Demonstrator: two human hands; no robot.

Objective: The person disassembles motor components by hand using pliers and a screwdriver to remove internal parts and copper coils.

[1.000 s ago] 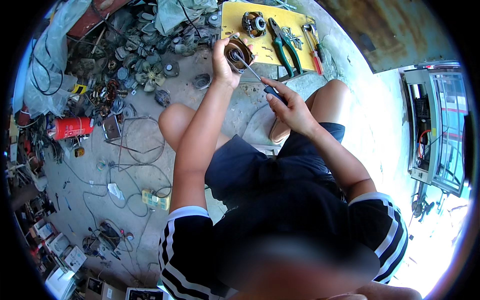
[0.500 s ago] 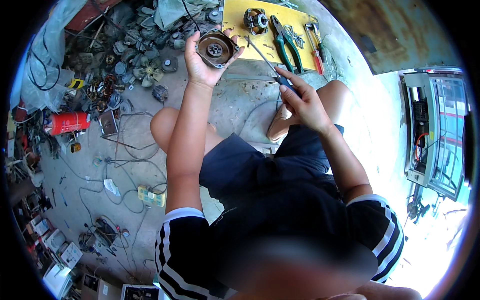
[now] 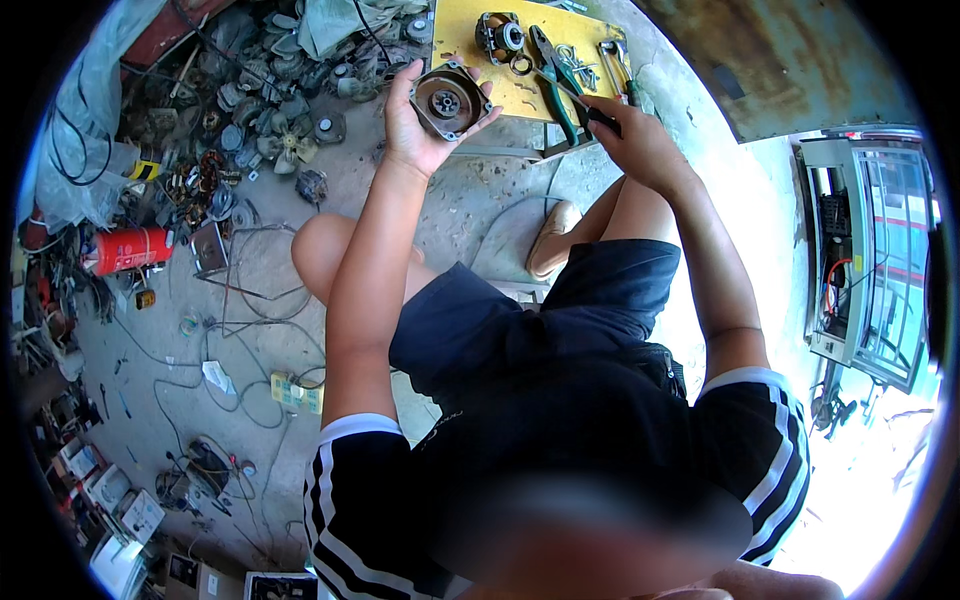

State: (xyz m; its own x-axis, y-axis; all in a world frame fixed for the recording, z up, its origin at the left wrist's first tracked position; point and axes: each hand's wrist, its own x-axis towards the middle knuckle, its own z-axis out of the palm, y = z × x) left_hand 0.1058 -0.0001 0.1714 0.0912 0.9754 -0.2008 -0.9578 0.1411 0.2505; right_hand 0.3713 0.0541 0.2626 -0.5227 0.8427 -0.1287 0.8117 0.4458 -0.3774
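Observation:
My left hand (image 3: pixel 415 130) is raised with its fingers curled round the rim of a squarish metal motor end cover (image 3: pixel 428 110). The cover's hollow inside, with a round hub at its middle, faces up. In my right hand (image 3: pixel 640 145) is a screwdriver (image 3: pixel 604 122) with a dark handle, its thin shaft pointing up and left over the yellow board. By the shaft's tip shows a small brownish ring (image 3: pixel 521 64); whether it hangs on the tip or lies on the board, I cannot tell. Beyond it stands an opened motor (image 3: pixel 499 38) with copper windings.
On the yellow board (image 3: pixel 460 25) lie green-handled pliers (image 3: pixel 556 100), a bundle of metal pieces (image 3: pixel 578 68) and more tools at its right end. Old motor parts (image 3: pixel 290 110) are heaped at the far left, near a red cylinder (image 3: pixel 130 250). Cables and a power strip (image 3: pixel 297 392) lie on the floor.
My right hand has moved up and right, carrying the screwdriver away from the end cover and over the board. The left hand still holds the cover, tilted slightly differently. The brownish ring now shows.

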